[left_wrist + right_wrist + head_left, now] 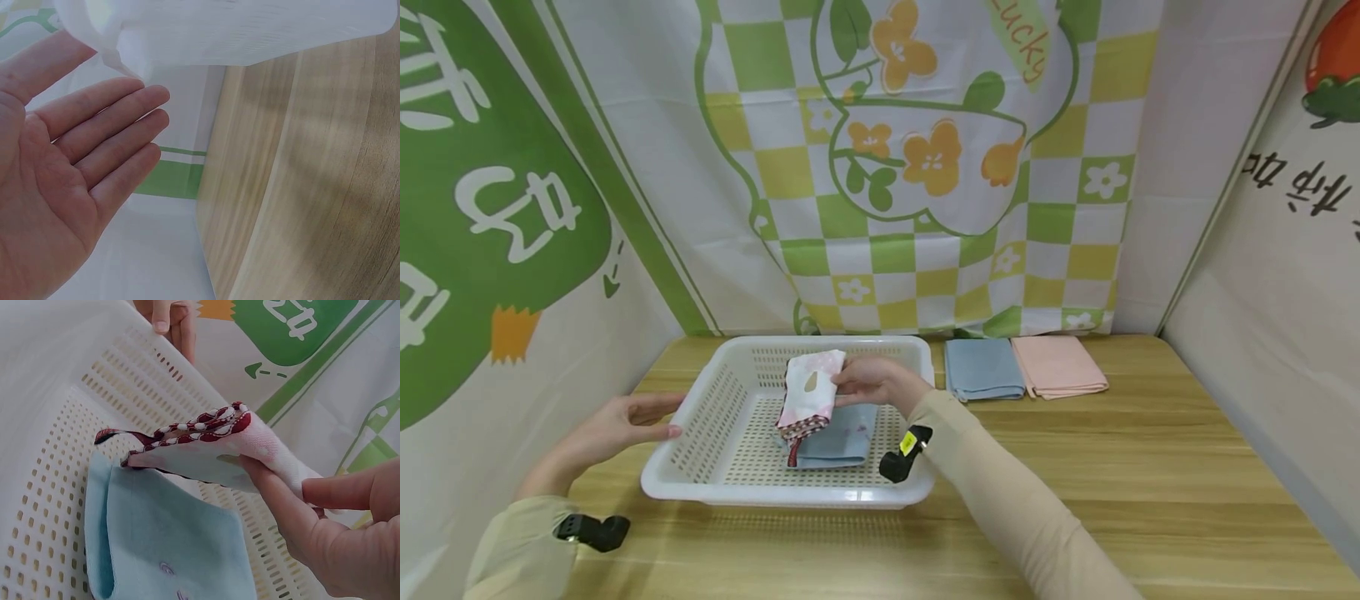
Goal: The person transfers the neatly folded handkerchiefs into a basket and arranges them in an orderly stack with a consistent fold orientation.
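My right hand (880,382) pinches a folded hand towel (206,453), white and pink with a red-and-white edge and a dark red loop, between thumb and fingers. The towel is tilted above a folded light-blue towel (169,531) with small purple stitching, which lies inside a white perforated plastic basket (778,496). The pinched towel covers part of the blue one in the head view. At the basket's left rim is my left hand (81,137), its fingers straight and palm bared, with the thumb by the rim and the other fingers outside it.
A folded blue-grey cloth (983,368) and a folded pink cloth (1060,367) lie side by side at the table's back, right of the basket. The wooden table (1120,483) runs back to a printed curtain (925,275); more printed sheets hang on both sides.
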{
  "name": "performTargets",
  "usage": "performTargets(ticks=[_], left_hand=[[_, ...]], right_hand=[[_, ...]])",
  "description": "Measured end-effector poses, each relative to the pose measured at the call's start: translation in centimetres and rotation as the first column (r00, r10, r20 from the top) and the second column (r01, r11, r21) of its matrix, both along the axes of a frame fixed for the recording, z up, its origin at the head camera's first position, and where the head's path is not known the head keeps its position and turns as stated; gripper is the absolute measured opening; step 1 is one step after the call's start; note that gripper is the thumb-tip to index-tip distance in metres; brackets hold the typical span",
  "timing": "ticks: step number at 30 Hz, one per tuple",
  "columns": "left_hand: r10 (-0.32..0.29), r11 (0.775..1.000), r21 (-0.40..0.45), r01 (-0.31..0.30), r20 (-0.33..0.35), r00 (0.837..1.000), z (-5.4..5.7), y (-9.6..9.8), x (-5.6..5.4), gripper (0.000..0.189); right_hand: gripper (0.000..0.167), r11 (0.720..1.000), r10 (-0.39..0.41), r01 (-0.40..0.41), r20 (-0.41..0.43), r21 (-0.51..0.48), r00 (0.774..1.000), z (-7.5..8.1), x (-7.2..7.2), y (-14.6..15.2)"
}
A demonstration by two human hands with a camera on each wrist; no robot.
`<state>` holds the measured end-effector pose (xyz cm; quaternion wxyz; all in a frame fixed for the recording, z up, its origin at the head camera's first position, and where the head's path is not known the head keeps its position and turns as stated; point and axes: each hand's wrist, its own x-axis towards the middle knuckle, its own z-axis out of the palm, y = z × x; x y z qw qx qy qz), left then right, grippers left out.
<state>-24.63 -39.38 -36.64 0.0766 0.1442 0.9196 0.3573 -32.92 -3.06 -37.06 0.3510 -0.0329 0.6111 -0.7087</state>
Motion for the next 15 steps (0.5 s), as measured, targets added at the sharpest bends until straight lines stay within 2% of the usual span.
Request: performTargets(ticks=[15], left_hand=[[-0.008,1.000,0.009,0.008,-0.002,1.000,-0.1,0.0,-0.1,0.061]], right_hand=[[0.044,0.996,0.018,-0.013,-0.062,0.090,0.998,-0.4,-0.2,1.3]])
